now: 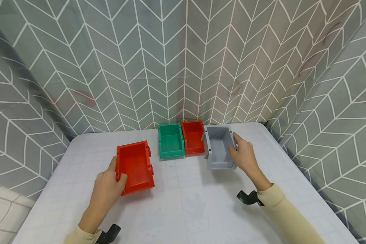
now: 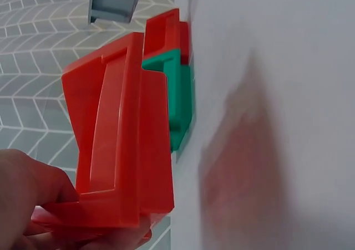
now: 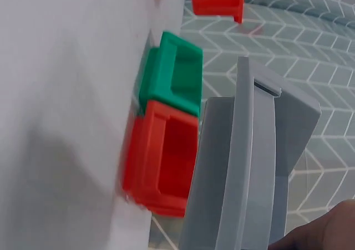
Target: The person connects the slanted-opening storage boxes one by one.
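Observation:
My left hand [image 1: 105, 186] grips a red bin [image 1: 135, 167] by its left wall, thumb over the rim. In the left wrist view that red bin [image 2: 119, 133] hangs above the table, its shadow on the white surface. On the other side, my right hand [image 1: 244, 154] pinches the right wall of a grey bin [image 1: 222, 165], also held up off the table. Between them at the back, a green bin [image 1: 171, 140] and a second red bin [image 1: 193, 137] stand side by side on the table. Both held bins look empty inside.
The white-covered table [image 1: 183, 210] reaches back to a grey curtain [image 1: 177, 67] with a white chevron pattern, which also hangs along both sides. Black wrist mounts [image 1: 247, 197] sit at both sleeves. White tiles [image 1: 6, 210] show at the lower left.

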A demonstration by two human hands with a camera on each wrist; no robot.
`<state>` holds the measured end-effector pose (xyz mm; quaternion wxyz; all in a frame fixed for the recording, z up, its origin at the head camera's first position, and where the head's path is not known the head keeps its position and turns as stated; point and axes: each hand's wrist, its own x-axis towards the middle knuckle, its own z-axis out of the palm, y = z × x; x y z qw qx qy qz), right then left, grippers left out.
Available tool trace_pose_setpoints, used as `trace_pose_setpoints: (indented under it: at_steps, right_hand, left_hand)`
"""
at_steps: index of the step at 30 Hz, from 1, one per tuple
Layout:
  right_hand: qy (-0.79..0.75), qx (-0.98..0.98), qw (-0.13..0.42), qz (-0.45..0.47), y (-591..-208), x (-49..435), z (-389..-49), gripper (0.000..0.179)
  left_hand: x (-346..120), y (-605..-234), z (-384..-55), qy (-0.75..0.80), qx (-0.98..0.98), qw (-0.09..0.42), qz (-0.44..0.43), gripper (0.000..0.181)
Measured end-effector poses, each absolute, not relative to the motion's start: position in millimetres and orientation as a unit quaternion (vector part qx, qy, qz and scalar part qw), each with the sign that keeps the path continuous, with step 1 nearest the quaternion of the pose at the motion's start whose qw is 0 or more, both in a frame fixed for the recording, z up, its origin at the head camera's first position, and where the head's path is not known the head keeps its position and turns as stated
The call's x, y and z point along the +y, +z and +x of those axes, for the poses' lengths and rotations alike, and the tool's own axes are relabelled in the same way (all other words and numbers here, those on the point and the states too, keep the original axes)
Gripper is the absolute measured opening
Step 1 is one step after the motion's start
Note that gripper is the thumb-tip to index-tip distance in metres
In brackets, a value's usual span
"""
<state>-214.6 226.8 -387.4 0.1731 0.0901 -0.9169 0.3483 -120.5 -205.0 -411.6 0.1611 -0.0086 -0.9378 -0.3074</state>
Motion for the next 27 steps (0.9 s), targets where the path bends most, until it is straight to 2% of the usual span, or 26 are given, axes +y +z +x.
trace_pose_setpoints:
  at_steps: [11,18,27]
  right_hand:
    - [0.379,-0.909,0.132,0.112,-414.0,200.2,-178.4,0.058]
    - [0.378,-0.911,0.111,0.125,-426.1,190.9,-160.9,0.056]
    - [0.375,-0.912,0.091,0.137,-442.2,180.9,-141.0,0.049]
  left_hand:
    - [-191.4,-433.6,-96.6,-0.319,-0.942,0.103,0.0,0.067]
    - [-177.7,-444.2,-85.9,-0.316,-0.947,0.058,0.011,0.075]
    - [-168.0,-444.3,-75.3,-0.303,-0.952,0.039,0.017,0.078]
